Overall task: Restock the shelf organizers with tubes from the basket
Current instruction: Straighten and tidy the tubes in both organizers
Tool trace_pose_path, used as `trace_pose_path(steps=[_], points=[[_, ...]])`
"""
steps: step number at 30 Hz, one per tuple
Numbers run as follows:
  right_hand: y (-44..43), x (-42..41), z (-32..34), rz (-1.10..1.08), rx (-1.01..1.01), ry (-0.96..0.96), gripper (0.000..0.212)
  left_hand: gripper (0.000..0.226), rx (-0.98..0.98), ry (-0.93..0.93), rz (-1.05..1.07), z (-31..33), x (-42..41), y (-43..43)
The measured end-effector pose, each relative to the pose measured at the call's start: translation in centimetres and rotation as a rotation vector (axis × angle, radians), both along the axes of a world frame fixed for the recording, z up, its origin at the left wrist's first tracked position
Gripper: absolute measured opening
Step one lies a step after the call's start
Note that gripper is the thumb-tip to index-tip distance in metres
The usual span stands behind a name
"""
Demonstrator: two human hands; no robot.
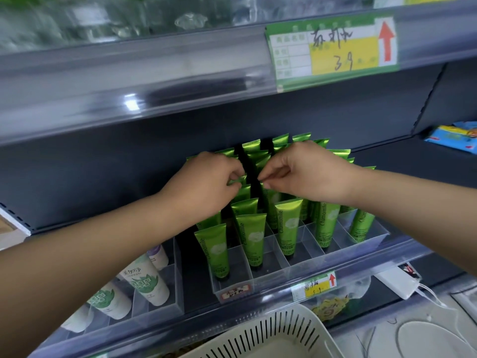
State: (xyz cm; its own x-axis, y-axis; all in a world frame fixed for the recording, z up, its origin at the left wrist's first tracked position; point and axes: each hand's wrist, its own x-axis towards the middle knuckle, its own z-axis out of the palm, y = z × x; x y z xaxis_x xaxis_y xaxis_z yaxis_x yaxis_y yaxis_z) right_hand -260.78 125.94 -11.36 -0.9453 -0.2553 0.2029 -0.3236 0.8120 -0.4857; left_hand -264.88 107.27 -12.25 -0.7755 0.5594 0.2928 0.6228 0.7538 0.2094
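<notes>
Glossy green tubes (251,241), clear plastic organizer (335,257)

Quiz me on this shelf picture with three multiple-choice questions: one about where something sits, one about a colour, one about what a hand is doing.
1. Where is the basket?
A. on the top shelf
B. low in front, nearest the camera
C. inside an organizer

2. What colour are the tubes around the hands?
A. green
B. red
C. blue

3. The left hand is:
A. hanging idle
B. pinching a tube by its top
C. flat on the price tag

Answers: 1 B, its slotted wall fills the bottom edge; 2 A, they are shiny green throughout; 3 B, thumb and fingers close on the crimped end.
</notes>
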Motion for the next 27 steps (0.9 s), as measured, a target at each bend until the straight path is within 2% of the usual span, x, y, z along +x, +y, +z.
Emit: trace_pose_path(steps=[4,9,16,27], points=[[1.3,0.6,-0.3,-0.005,0.038,0.0,0.013,0.011,0.037,0.049,-0.097,0.4,2.3,0.4],[2.3,1.3,-1.1,0.0,0.167,-0.045,0.017,0.018,-0.142,0.022,-0.146,-0.3,4.2,0.9],[2.3,1.3,-2.1,0.018,0.276,-0.035,0.022,0.024,-0.331,-0.001,-0.101,-1.6,4.0,1.0],[2.4,1.1,-2.9,-0.01,0.15,-0.037,0.014,0.019,-0.42,0.017,-0.073,-2.2,3.5,1.0]])
